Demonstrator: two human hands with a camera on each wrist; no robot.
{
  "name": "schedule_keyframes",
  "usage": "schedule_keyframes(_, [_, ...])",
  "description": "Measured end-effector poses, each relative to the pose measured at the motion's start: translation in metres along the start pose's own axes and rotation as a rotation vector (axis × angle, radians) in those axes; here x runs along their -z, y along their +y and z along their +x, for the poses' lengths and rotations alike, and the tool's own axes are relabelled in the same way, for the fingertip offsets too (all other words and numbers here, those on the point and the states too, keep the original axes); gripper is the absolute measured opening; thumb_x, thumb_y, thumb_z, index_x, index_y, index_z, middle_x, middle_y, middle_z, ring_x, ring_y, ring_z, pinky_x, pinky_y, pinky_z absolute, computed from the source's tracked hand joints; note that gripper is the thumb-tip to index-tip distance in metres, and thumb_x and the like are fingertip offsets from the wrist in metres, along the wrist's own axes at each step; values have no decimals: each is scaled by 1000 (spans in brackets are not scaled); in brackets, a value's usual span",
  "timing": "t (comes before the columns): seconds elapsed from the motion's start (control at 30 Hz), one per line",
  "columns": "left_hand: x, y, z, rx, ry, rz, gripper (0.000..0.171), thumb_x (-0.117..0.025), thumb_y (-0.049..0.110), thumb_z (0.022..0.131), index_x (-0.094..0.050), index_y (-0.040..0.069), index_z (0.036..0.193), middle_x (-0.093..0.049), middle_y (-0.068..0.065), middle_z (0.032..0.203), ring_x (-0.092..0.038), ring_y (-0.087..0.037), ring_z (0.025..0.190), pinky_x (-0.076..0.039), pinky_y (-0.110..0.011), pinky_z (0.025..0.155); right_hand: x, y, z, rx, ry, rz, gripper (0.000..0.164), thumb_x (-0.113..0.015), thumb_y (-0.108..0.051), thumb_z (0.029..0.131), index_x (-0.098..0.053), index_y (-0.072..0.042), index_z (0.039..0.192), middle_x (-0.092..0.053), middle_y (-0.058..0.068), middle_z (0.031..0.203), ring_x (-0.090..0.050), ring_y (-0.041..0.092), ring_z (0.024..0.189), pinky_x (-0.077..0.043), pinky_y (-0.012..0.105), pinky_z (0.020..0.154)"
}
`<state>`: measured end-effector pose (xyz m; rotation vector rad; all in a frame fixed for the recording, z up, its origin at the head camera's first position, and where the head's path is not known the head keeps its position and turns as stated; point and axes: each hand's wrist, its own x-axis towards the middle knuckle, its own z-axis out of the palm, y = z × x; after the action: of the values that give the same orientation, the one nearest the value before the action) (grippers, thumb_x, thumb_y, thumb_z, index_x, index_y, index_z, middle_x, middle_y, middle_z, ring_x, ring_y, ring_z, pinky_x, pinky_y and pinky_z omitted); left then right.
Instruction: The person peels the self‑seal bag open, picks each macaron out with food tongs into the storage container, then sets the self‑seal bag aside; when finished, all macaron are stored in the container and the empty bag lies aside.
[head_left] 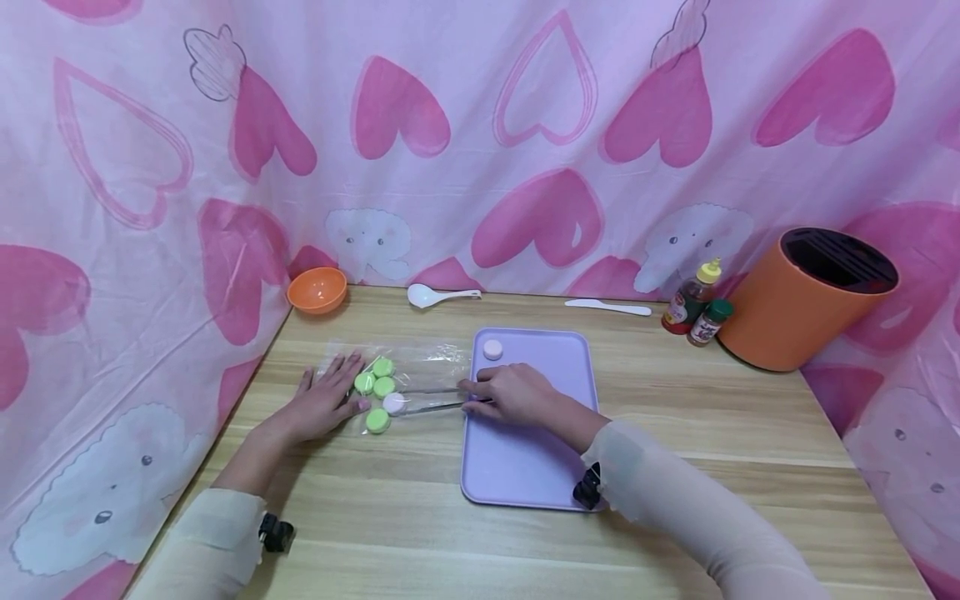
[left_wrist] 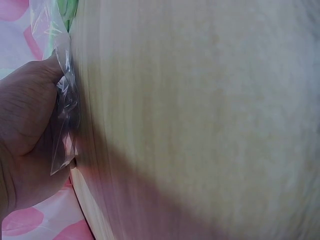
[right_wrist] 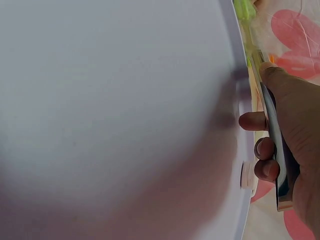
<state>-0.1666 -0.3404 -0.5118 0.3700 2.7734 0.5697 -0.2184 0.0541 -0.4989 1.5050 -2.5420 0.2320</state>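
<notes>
My left hand [head_left: 321, 408] rests on the left end of a clear plastic bag [head_left: 435, 357], fingers spread. Inside the bag lie several light green macarons [head_left: 378, 421] and one pale pink macaron [head_left: 393, 404]. My right hand [head_left: 519, 395] grips metal tongs [right_wrist: 270, 112] above the purple tray [head_left: 525, 475]. Into the bag's right end reach the two tong arms, their tips close to the pale pink macaron; whether they touch it I cannot tell. Another pink macaron [head_left: 492, 349] sits in the tray's far left corner. In the left wrist view, the thumb meets the crinkled plastic.
An orange bowl [head_left: 317, 291], a white spoon [head_left: 438, 296] and a white knife [head_left: 607, 307] lie along the back. At the back right stand a yellow-capped bottle [head_left: 686, 304], a green-capped jar [head_left: 708, 323] and an orange knife block [head_left: 802, 304]. Heart-patterned cloth [head_left: 450, 192] encloses the table.
</notes>
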Motion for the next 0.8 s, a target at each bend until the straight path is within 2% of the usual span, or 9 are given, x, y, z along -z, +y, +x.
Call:
schedule_keyframes(0.33, [0,0,-1,-1,-2,-2,89,-53,55,114,-14,7,178,-7,-19,187,0,-51,172,9,-83,129,2,0,-1,-4,8,15,30,-72,-44,107,-82,-24,127,-73,-6,89,-66,14,60,-57,38,55])
schedule_keyframes(0.53, [0,0,1,-5,3,5,88,-53,54,115,-13,6,178,-7,-18,187,-1,-51,172,8,-83,129,6,5,-5,-18,8,7,31,-73,-46,107,-81,-25,129,-70,-6,88,-62,13,59,-55,37,53])
schedule_keyframes(0.8, [-1,-1,1,13,-14,11,90,-52,55,115,-11,7,178,-6,-18,188,0,-51,172,9,-83,129,17,17,-17,-78,21,3,34,-73,-46,107,-82,-26,133,-70,-7,87,-58,10,60,-55,35,56])
